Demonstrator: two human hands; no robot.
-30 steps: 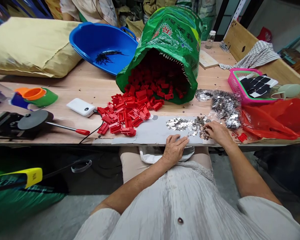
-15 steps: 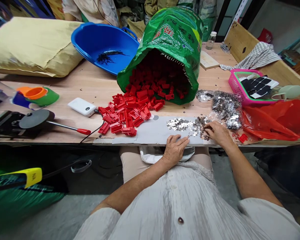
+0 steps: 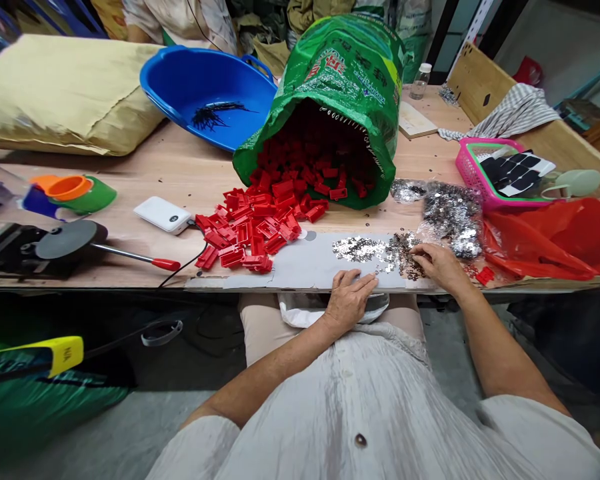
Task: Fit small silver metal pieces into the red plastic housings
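My left hand (image 3: 351,297) rests at the table's front edge on a grey sheet (image 3: 300,263), its fingers stretched out beside a heap of small shiny metal pieces (image 3: 355,248). To its right, my right hand (image 3: 441,268) has thumb and fingers drawn together at the edge of a darker heap of small metal pieces (image 3: 406,250). Whatever lies between those fingertips is too small to make out. Red plastic parts (image 3: 260,230) spill onto the table from a green sack (image 3: 350,73) lying with its mouth towards me.
Behind my right hand lies a clear bag of metal pieces (image 3: 453,213), near a red plastic bag (image 3: 555,237) and a pink basket (image 3: 473,177). Leftward are a white power bank (image 3: 163,215), a lever tool with a red-tipped handle (image 3: 130,256) and a blue basin (image 3: 180,77). Another person sits opposite.
My right hand has shifted very slightly at the darker heap, its fingers still drawn together. My left hand stays in place, and the parts look the same.
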